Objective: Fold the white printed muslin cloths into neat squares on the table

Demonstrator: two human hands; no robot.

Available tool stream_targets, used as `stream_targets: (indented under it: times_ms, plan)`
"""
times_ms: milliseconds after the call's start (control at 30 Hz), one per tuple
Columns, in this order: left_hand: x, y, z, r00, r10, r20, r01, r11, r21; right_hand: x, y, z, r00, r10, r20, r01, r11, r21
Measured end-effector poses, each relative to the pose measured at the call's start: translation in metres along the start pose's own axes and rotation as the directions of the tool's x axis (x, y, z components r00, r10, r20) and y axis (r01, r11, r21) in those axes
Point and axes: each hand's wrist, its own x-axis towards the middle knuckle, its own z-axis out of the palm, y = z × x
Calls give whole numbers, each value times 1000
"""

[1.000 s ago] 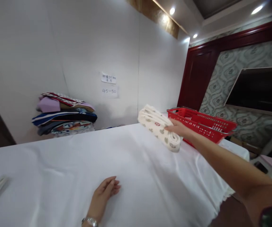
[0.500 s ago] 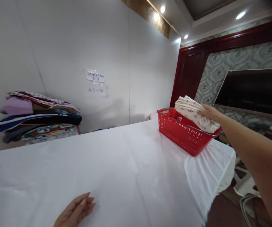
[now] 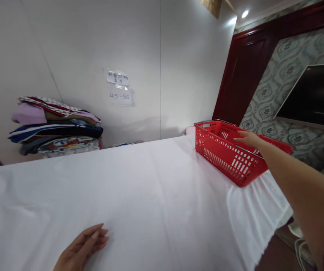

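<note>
My right hand (image 3: 248, 139) reaches over the near rim of a red plastic basket (image 3: 224, 158) at the table's far right corner. Its fingers point into the basket and look loosely spread, with nothing visible in them. The folded patterned cloth is out of sight, hidden inside the basket. My left hand (image 3: 84, 246) lies flat and open on the white tablecloth (image 3: 139, 195) near the front edge, holding nothing.
A stack of folded coloured textiles (image 3: 56, 130) rests against the white wall at the back left. Two paper notes (image 3: 119, 88) are stuck on the wall. A dark screen (image 3: 314, 98) hangs at the right. The table's right edge drops off beside the basket.
My right hand carried the folded patterned cloth rightward over the basket and let it go inside; the cloth is no longer visible. The left hand stayed flat on the table.
</note>
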Motion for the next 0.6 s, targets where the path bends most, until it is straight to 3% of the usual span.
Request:
stream_targets:
  times_ms: [67,233,333,400,433,500,567,600]
  plan:
    - [-5,6,4,1000,10,-1,-10,1000,17,-6,-10,2,1000,28,-11,-28,999,-21]
    - [-14,15,11,997,72,6,-73,995,61,-27,-54,6,999,-29,-40,34,990,137]
    - [-11,12,12,994,97,47,-101,992,78,-60,-88,29,993,-114,35,96,937,336]
    - [-9,8,13,990,114,86,-122,989,86,-93,-114,52,959,-231,162,137,883,449]
    - [-9,6,15,986,131,100,-140,986,89,-113,-127,65,928,-287,238,154,876,458]
    - [-13,3,20,975,184,123,-197,975,104,-156,-150,91,802,-385,458,177,884,433]
    - [-20,1,28,970,220,109,-234,962,140,-201,-165,116,623,-469,626,213,872,441]
    - [-24,0,31,968,229,104,-243,959,148,-223,-168,129,511,-507,694,214,857,469]
